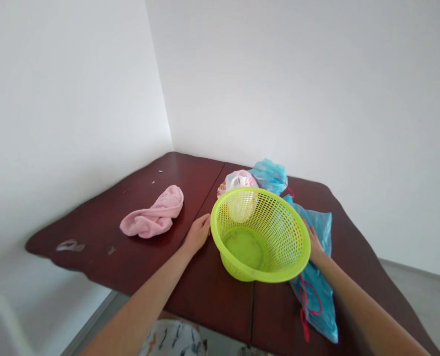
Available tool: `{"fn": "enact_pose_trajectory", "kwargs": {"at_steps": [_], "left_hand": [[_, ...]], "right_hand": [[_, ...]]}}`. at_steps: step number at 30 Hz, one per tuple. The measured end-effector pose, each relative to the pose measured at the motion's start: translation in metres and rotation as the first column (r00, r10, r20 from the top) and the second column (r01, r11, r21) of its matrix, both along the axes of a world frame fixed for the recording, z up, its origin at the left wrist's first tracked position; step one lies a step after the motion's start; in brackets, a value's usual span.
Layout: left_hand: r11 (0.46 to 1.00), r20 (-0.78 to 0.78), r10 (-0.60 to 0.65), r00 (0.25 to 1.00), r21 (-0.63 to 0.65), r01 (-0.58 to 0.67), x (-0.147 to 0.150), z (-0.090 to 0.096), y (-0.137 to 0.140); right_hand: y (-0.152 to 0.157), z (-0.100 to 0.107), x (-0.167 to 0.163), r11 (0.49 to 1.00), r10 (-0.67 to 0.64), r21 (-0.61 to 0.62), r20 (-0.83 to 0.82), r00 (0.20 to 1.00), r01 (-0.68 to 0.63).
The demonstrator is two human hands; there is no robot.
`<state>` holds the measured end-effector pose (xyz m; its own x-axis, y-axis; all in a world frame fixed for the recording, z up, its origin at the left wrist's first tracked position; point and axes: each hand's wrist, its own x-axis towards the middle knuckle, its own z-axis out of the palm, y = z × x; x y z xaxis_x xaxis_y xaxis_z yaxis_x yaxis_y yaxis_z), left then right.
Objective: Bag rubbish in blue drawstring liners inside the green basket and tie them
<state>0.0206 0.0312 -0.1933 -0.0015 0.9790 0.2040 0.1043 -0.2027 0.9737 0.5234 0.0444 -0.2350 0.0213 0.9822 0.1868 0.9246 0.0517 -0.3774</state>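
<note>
Lime-green plastic made up the basket (pixel 246 247), which stood near the middle of the view, above the near part of the dark red table (pixel 199 170), its open mouth turned partly toward the wearer so that the solid round base showed inside the latticed wall. One hand was at either side of it. The left hand (pixel 198 233) came in from the lower left along a nearly straight, bare forearm, the back of the hand upward and the fingers pointing forward, their tips at the left edge of the rim. The right hand (pixel 315 242) met the opposite side, its forearm slanting in from the lower right corner, the fingers reaching forward and partly hidden by the rim. How tightly either hand was closed could not be told, nor whether the basket's base touched the wood. Beneath the right hand and forearm lay a long blue plastic bag (pixel 321 301), with a red drawstring (pixel 304 324) looped at its near end. Behind the basket sat a white plastic bag (pixel 238 179) with orange marks and, just beside it, a bunched blue bag (pixel 268 174). Pink cloth (pixel 153 215) lay twisted to the left of the left hand, apart from it.
</note>
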Motion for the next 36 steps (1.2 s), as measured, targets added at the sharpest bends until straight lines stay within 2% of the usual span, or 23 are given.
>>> {"fn": "enact_pose_trajectory", "kwargs": {"at_steps": [5,8,10,11,12,14,15,16,17,18,19,22,24,26,29,31,33,36], "left_hand": [[0.994,-0.159,0.097,0.983,0.069,-0.087,0.004,0.009,-0.012],[0.978,-0.279,0.196,0.94,0.129,-0.165,-0.004,0.026,-0.019],[0.953,-0.391,0.29,0.874,0.201,-0.226,-0.021,0.042,-0.022],[0.934,-0.485,0.35,0.801,0.247,-0.259,-0.034,0.05,-0.023],[0.91,-0.591,0.413,0.693,0.291,-0.294,-0.051,0.056,-0.023],[0.87,-0.801,0.466,0.377,0.336,-0.362,-0.089,0.063,-0.024],[0.855,-0.863,0.433,0.26,0.302,-0.421,-0.109,0.062,-0.024],[0.852,-0.91,0.365,0.196,0.242,-0.465,-0.128,0.059,-0.025],[0.865,-0.946,0.271,0.177,0.159,-0.476,-0.145,0.052,-0.027],[0.883,-0.962,0.205,0.182,0.101,-0.459,-0.159,0.044,-0.031],[0.896,-0.963,0.193,0.186,0.096,-0.435,-0.169,0.036,-0.037],[0.912,-0.951,0.262,0.167,0.187,-0.365,-0.179,0.018,-0.061],[0.902,-0.946,0.295,0.138,0.227,-0.368,-0.175,0.017,-0.078],[0.892,-0.942,0.291,0.165,0.204,-0.404,-0.171,0.024,-0.093],[0.842,-0.875,0.312,0.37,0.075,-0.534,-0.168,0.043,-0.109],[0.78,-0.792,0.385,0.473,0.005,-0.626,-0.168,0.061,-0.117],[0.745,-0.73,0.47,0.496,0.028,-0.666,-0.164,0.086,-0.125],[0.741,-0.605,0.613,0.509,0.215,-0.636,-0.143,0.137,-0.135]], "right_hand": [[-0.051,-0.014,0.016,1.0,0.013,0.025,0.091,0.996,-0.015],[-0.064,-0.022,0.017,0.999,-0.027,0.038,0.119,0.992,0.023],[-0.066,-0.024,0.015,0.998,-0.057,0.034,0.114,0.992,0.053],[-0.066,-0.025,0.013,0.997,-0.068,0.039,0.106,0.992,0.065],[-0.066,-0.024,0.011,0.996,-0.079,0.052,0.095,0.992,0.074],[-0.066,-0.022,0.008,0.99,-0.098,0.106,0.057,0.994,0.092],[-0.067,-0.021,0.007,0.985,-0.108,0.14,0.03,0.994,0.103],[-0.067,-0.018,0.005,0.978,-0.117,0.171,-0.003,0.993,0.116],[-0.067,-0.016,0.004,0.972,-0.124,0.198,-0.041,0.991,0.13],[-0.067,-0.013,0.004,0.965,-0.13,0.217,-0.083,0.988,0.146],[-0.068,-0.011,0.004,0.96,-0.133,0.23,-0.124,0.983,0.159],[-0.07,-0.002,0.005,0.947,-0.14,0.255,-0.223,0.965,0.196],[-0.073,0.003,0.006,0.936,-0.144,0.279,-0.258,0.955,0.216],[-0.078,0.008,0.008,0.908,-0.172,0.331,-0.267,0.948,0.258],[-0.086,0.024,0.008,0.804,-0.27,0.462,-0.28,0.921,0.375],[-0.093,0.048,0.005,0.717,-0.285,0.556,-0.315,0.905,0.419],[-0.103,0.085,-0.005,0.66,-0.198,0.651,-0.331,0.923,0.375],[-0.123,0.156,-0.035,0.613,0.071,0.758,-0.332,0.941,0.222]]}}
